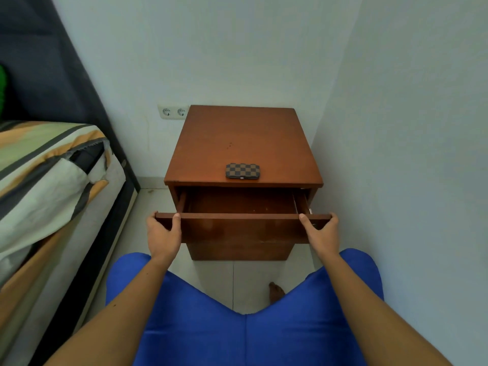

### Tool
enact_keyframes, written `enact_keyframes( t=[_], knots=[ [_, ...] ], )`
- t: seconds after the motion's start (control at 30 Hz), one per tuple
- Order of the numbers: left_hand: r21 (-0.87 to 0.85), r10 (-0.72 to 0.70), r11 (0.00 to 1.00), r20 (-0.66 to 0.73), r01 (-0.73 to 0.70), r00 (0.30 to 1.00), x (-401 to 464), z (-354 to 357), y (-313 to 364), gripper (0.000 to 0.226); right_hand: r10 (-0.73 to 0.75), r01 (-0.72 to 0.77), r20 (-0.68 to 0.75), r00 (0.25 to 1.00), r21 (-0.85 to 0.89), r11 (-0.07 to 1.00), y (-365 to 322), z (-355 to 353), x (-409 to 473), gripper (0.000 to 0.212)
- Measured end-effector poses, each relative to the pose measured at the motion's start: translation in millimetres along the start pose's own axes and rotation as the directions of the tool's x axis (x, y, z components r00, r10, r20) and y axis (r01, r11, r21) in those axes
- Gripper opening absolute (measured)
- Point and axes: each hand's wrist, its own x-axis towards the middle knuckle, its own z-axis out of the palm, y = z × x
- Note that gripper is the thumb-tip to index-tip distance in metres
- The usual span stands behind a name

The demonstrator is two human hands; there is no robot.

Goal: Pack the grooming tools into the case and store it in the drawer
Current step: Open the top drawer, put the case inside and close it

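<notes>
A brown checkered case [242,170] lies closed on top of the wooden nightstand [237,133], near its front edge. Below it the drawer [243,228] stands pulled partly out, and its inside looks bare. My left hand [163,233] grips the left end of the drawer front, thumb over the top edge. My right hand [320,232] grips the right end the same way. No loose grooming tools are in view.
A bed with striped bedding [47,186] runs along the left, its dark headboard [52,75] against the wall. A double wall socket [173,111] sits behind the nightstand's left corner. A wall closes in on the right. My knees in blue shorts [237,326] are below.
</notes>
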Motion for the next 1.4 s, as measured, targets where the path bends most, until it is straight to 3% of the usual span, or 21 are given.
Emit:
enact_keyframes(
  t=[0.37,0.47,0.53,0.7,0.8,1.03,1.17,1.3,1.4],
  knots=[
    [0.091,-0.028,0.996,0.034,0.025,0.999,-21.5,-35.6,-5.1,0.058,-0.05,0.043,-0.08,0.996,-0.089,0.995,16.4,-15.2,-34.6,0.1],
    [0.128,-0.007,0.992,0.028,0.003,1.0,-18.1,-36.4,-3.6,0.057,-0.166,0.13,-0.176,0.97,-0.202,0.971,5.4,-14.5,-32.0,0.095],
    [0.167,0.019,0.986,0.019,-0.022,1.0,-9.5,-35.6,1.6,0.056,-0.258,0.213,-0.169,0.951,-0.248,0.945,-10.1,-12.0,-24.7,0.088],
    [0.353,0.195,0.916,0.021,-0.19,0.981,28.4,-24.1,33.6,0.052,-0.443,0.429,0.004,0.896,-0.258,0.866,-60.7,13.4,0.6,0.07],
    [0.429,0.319,0.844,0.079,-0.321,0.945,53.8,-7.0,60.8,0.049,-0.454,0.476,0.141,0.88,-0.243,0.845,-85.9,38.5,15.6,0.069],
    [0.493,0.506,0.598,0.38,-0.633,0.774,111.5,54.2,114.2,0.043,-0.413,0.594,0.464,0.783,-0.365,0.717,-127.0,92.2,57.9,0.093],
    [0.482,0.455,0.524,0.538,-0.702,0.71,134.6,86.8,125.0,0.055,-0.346,0.698,0.645,0.682,-0.431,0.572,-147.9,110.5,80.1,0.101],
    [0.536,0.331,0.526,0.586,-0.66,0.74,145.1,108.0,115.0,0.076,-0.35,0.787,0.707,0.615,-0.515,0.341,-168.6,120.9,94.7,0.083],
    [0.611,0.313,0.439,0.583,-0.659,0.749,146.2,112.9,103.5,0.083,-0.274,0.791,0.749,0.603,-0.517,0.326,-178.2,121.5,99.5,0.083]
  ],
)
